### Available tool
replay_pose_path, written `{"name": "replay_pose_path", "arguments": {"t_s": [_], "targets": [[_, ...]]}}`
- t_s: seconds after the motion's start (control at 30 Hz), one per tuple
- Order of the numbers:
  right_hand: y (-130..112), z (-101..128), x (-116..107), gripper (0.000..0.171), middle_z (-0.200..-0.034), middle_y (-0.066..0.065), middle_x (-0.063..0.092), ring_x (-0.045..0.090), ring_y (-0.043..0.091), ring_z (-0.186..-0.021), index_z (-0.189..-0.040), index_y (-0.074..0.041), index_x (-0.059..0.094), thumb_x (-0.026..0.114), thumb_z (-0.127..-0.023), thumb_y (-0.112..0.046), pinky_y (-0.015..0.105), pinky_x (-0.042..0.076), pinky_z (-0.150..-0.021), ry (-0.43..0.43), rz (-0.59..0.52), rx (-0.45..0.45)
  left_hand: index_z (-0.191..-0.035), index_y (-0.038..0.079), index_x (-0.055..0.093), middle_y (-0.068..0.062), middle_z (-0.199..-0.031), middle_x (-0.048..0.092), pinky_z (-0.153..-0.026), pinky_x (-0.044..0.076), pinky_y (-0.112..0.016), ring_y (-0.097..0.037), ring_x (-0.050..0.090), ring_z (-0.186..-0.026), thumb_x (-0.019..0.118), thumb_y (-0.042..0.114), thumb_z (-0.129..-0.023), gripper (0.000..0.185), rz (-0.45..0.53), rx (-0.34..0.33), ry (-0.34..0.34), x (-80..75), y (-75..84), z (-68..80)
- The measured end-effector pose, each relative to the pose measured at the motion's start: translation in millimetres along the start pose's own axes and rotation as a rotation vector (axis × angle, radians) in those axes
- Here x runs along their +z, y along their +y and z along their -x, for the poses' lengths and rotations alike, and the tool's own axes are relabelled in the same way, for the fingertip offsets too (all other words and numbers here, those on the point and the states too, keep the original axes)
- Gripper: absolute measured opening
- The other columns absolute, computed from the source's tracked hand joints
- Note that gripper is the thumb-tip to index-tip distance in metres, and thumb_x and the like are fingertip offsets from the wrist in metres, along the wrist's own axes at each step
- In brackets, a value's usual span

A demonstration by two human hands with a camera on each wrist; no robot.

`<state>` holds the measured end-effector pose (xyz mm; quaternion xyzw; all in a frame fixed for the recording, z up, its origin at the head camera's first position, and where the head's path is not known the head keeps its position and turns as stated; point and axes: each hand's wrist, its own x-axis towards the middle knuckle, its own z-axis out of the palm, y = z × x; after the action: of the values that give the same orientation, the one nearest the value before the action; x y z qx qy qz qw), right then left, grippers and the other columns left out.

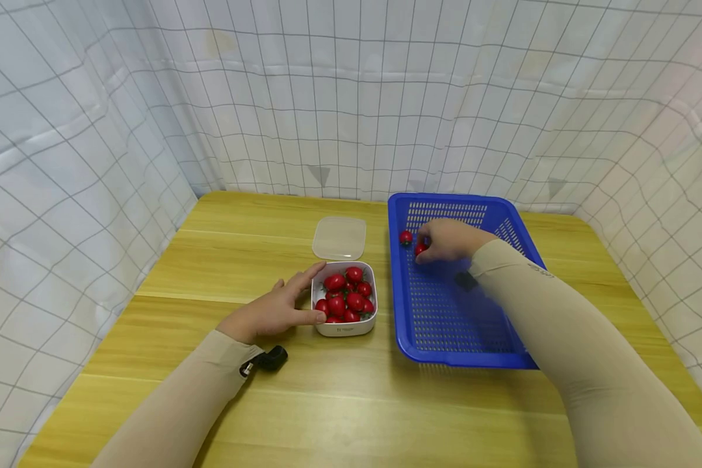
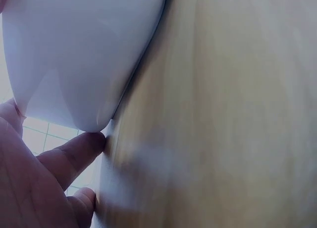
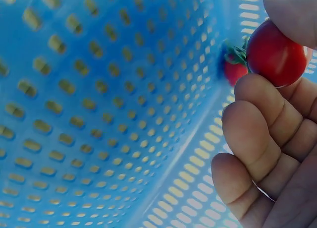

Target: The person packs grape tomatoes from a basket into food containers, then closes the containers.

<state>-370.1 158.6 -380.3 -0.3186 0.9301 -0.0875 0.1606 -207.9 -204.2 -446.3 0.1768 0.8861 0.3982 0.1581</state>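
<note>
In the head view a white plastic container (image 1: 344, 329) holds several cherry tomatoes (image 1: 355, 301). My left hand (image 1: 272, 312) rests against its left side, thumb and index finger spread and fairly straight at the front and back corners. The left wrist view has a fingertip (image 2: 91, 141) right at the container's lower edge. Inside the blue basket (image 1: 406, 351), my right hand (image 1: 447, 240) pinches a cherry tomato (image 3: 277, 54) between thumb and fingers. Another cherry tomato (image 1: 406, 238), with a green stem top, lies near the basket's left wall; it shows behind the held one in the right wrist view.
A translucent lid (image 1: 340, 238) lies flat on the wooden table (image 1: 327, 403) just behind the container. The basket's raised rim stands to the right of the container, with a narrow gap between them. White gridded curtains (image 1: 351, 97) surround the table's back and sides.
</note>
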Motion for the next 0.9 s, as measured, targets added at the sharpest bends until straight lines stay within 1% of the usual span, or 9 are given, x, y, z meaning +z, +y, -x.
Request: {"name": "replay_pose_path", "arguments": {"t_s": [0.2, 0.33, 0.5, 0.63, 0.73, 0.9], "targets": [[-5, 2, 0, 0.021, -0.095, 0.002, 0.073, 0.064, 0.02, -0.088, -0.102, -0.014, 0.077, 0.082, -0.087, -0.029, 0.041, 0.054, -0.085, 0.005, -0.02, -0.01, -0.171, 0.033, 0.009, -0.01, -0.177, 0.014, -0.126, -0.013, -0.069, -0.038, 0.01, -0.164, 0.073, 0.051, -0.095, 0.1, -0.006, -0.005, 0.012, 2.0, -0.9, 0.1], [-6, 2, 1, 0.021, -0.095, 0.003, 0.072, 0.063, 0.02, -0.087, -0.101, -0.014, 0.076, 0.082, -0.088, -0.029, 0.039, 0.054, -0.082, 0.004, -0.028, -0.012, -0.171, 0.03, 0.01, -0.012, -0.177, 0.016, -0.126, -0.013, -0.069, -0.037, 0.011, -0.164, 0.073, 0.049, -0.096, 0.1, -0.003, 0.003, 0.027, 3.6, -0.5, -0.1], [-6, 3, 0, 0.02, -0.092, 0.001, 0.07, 0.061, 0.019, -0.085, -0.1, -0.015, 0.076, 0.083, -0.088, -0.03, 0.036, 0.051, -0.079, 0.022, -0.043, -0.037, -0.171, 0.029, 0.009, -0.011, -0.176, 0.02, -0.125, -0.012, -0.071, -0.037, 0.01, -0.165, 0.074, 0.051, -0.095, 0.103, -0.008, 0.006, 0.037, 4.6, -2.3, -0.5], [-8, 4, -6, 0.02, -0.092, 0.002, 0.068, 0.059, 0.02, -0.085, -0.105, -0.016, 0.075, 0.082, -0.09, -0.029, 0.035, 0.05, -0.076, 0.034, -0.081, -0.038, -0.171, 0.029, 0.009, -0.011, -0.176, 0.022, -0.125, -0.012, -0.072, -0.038, 0.01, -0.165, 0.074, 0.051, -0.094, 0.103, -0.006, 0.003, 0.036, 4.7, -2.0, -1.1], [-12, 7, -12, 0.023, -0.094, 0.003, 0.068, 0.06, 0.02, -0.086, -0.11, -0.015, 0.074, 0.082, -0.091, -0.027, 0.035, 0.051, -0.077, 0.042, -0.123, -0.029, -0.171, 0.029, 0.009, -0.011, -0.176, 0.022, -0.124, -0.012, -0.073, -0.038, 0.01, -0.164, 0.074, 0.05, -0.095, 0.103, -0.007, 0.003, 0.033, 4.7, -1.8, -1.9], [-23, 14, -23, 0.027, -0.097, 0.003, 0.07, 0.062, 0.02, -0.089, -0.114, -0.015, 0.073, 0.082, -0.092, -0.027, 0.036, 0.052, -0.08, 0.087, -0.16, -0.066, -0.171, 0.031, 0.009, -0.01, -0.177, 0.018, -0.125, -0.011, -0.072, -0.037, 0.012, -0.164, 0.074, 0.051, -0.095, 0.102, -0.017, 0.001, 0.025, 3.5, -0.6, -2.2]]}}
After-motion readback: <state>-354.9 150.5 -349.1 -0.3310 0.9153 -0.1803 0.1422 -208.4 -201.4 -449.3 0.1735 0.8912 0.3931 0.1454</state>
